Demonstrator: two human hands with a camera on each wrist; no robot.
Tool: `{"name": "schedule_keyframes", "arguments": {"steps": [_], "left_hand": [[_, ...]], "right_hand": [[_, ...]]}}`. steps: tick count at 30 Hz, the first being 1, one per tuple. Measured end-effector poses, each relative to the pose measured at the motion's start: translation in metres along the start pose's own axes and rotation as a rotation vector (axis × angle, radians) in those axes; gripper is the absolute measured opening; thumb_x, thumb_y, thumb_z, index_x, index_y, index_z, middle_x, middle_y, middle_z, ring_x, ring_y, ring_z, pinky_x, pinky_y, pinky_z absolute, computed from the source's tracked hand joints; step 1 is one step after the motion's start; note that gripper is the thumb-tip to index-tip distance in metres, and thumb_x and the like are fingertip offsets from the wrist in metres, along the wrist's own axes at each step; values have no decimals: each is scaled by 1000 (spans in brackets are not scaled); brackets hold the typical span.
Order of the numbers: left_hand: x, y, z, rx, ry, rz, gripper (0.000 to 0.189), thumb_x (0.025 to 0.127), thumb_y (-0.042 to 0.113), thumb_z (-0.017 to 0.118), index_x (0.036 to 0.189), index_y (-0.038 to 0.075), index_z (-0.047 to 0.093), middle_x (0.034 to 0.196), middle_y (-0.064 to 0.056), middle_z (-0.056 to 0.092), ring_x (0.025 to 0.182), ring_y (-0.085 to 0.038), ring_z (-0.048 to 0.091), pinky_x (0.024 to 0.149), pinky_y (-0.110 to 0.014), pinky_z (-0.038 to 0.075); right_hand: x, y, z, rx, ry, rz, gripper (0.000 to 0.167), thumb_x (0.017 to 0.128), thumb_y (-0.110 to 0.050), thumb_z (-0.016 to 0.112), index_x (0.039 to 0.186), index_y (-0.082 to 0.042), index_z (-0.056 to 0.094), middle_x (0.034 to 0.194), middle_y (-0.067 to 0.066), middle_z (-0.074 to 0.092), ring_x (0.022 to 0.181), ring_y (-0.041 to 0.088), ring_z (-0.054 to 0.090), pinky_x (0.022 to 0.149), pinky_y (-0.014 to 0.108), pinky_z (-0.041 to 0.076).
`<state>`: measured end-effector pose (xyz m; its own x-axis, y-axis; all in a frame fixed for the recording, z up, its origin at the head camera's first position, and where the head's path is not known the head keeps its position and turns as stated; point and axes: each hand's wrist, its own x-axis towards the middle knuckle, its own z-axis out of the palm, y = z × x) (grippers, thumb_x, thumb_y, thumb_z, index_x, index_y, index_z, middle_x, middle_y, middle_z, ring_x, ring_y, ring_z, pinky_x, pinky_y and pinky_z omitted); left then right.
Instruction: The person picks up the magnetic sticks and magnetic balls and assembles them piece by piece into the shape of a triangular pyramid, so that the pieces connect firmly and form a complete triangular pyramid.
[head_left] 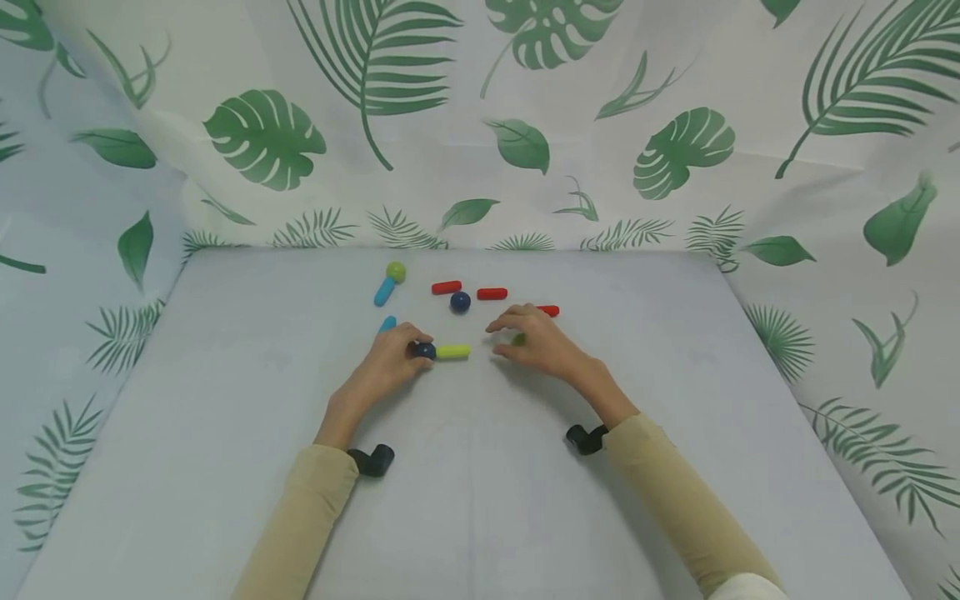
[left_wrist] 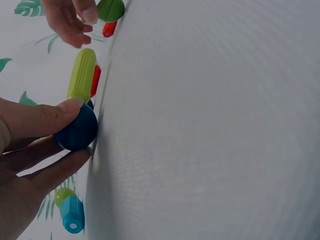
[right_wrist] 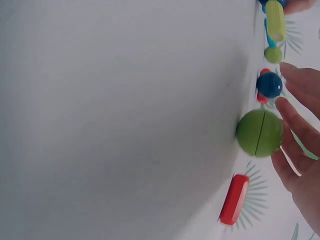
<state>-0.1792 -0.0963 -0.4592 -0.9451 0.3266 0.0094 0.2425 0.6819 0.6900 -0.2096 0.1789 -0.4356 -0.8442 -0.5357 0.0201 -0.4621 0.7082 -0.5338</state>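
In the head view my left hand (head_left: 381, 364) pinches a dark blue ball (left_wrist: 77, 131) between thumb and fingers. A ribbed yellow-green rod (head_left: 453, 352) meets the ball's right side and points toward the other hand. My right hand (head_left: 546, 343) lies just beyond the rod's free end, its fingers loosely spread and gripping nothing. Close by its fingers is a green ball (right_wrist: 259, 133) with a seam, mostly hidden under the hand in the head view. Behind my left hand the tip of a blue rod (head_left: 387, 323) shows.
Farther back on the white table (head_left: 480, 500) lie a blue rod (head_left: 385, 292) touching a light green ball (head_left: 396, 272), a red rod (head_left: 446, 287), a second dark blue ball (head_left: 461, 302) and another red rod (head_left: 492, 293). A third red rod (head_left: 550, 311) is partly behind my right hand.
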Motion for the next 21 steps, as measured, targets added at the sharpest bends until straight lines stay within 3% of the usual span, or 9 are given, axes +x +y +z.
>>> {"name": "schedule_keyframes", "arguments": {"steps": [6,14,21], "left_hand": [[-1,0,-1,-2,-2,-9,35,90,6,78,124,-1,69,117,-14,69,105,-26,65,93,-40,56],[-1,3,-2,-6,-5,-11,35,90,5,78,124,-1,69,118,-15,69,107,-28,65,95,-41,56],[0,3,-2,-5,-8,-12,36,90,5,78,124,-1,70,119,-15,70,108,-28,65,96,-41,56]], "right_hand": [[-5,13,0,-3,0,38,32,90,-15,79,121,-9,74,122,11,68,116,29,55,99,48,53],[-13,24,0,0,46,14,34,86,-9,81,120,-5,74,113,14,66,103,29,59,88,44,55],[-16,29,-1,20,18,57,37,86,-8,82,122,-3,72,115,14,65,100,27,62,88,40,59]]}}
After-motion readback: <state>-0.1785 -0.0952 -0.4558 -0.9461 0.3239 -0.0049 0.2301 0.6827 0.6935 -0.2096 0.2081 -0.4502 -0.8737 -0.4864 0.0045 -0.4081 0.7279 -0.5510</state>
